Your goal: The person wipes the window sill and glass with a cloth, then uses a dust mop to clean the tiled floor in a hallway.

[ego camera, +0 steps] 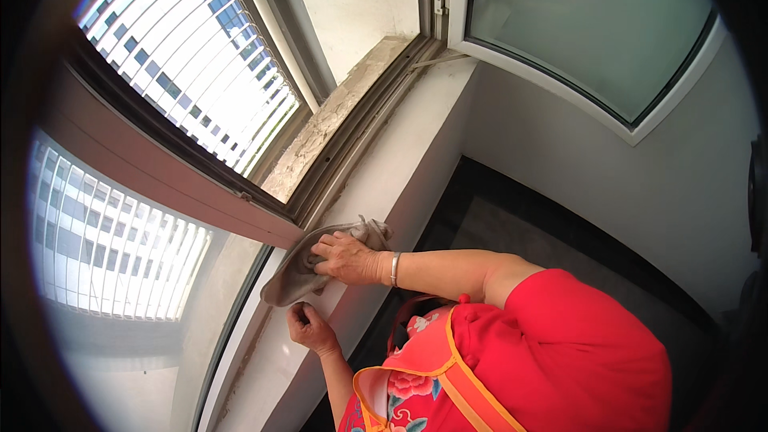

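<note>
My right hand [349, 258], with a metal bracelet at the wrist, presses on a bunched grey-brown cloth [285, 285], its fingers curled into the folds. The cloth lies on the white inner windowsill [393, 159], against the lower corner of the window frame, and one end hangs towards the sill's front edge. Just below the cloth, my left hand [312, 330] is held over the sill with its fingers curled in and the thumb against them. No object shows in it.
An inward-opened window sash [645, 126] with a white frame stands at the upper right. A dark metal window track [354, 138] runs beside the sill. Outside are a rough ledge [342, 114] and white bars [198, 66]. A closed glass pane [120, 336] is at the lower left.
</note>
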The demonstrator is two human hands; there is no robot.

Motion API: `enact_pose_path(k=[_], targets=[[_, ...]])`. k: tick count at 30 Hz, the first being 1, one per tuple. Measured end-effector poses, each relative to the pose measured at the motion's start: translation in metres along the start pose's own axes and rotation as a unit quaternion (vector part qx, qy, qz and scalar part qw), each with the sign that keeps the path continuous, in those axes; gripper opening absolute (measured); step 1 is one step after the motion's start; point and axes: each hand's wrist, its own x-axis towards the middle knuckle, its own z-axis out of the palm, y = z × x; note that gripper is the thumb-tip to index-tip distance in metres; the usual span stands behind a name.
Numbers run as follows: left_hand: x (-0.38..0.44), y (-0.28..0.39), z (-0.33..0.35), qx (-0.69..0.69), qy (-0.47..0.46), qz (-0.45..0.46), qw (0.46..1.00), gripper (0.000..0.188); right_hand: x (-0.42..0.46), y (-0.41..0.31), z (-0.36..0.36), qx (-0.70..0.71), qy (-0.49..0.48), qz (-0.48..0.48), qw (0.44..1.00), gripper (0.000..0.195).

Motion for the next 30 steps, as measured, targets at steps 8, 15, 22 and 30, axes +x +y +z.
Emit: enact_pose_path(k=[8, 15, 22, 30], targets=[[0.013, 0.016, 0.050, 0.091, -0.007, -0.029, 0.995, 0.001, -0.098, 0.331, -0.145, -0.184, 0.120, 0.442, 0.870, 0.032], [0.030, 0.037, 0.093, 0.160, -0.018, -0.014, 0.987, 0.003, -0.027, 0.471, -0.273, -0.246, 0.379, 0.302, 0.839, 0.024], [0.043, 0.035, 0.126, 0.206, -0.036, -0.039, 0.977, 0.003, 0.016, 0.581, -0.227, -0.270, 0.044, 0.536, 0.798, 0.022], [0.039, 0.039, 0.132, 0.214, -0.006, -0.036, 0.976, 0.004, 0.004, 0.523, -0.179, -0.368, 0.031, 0.327, 0.870, 0.025]])
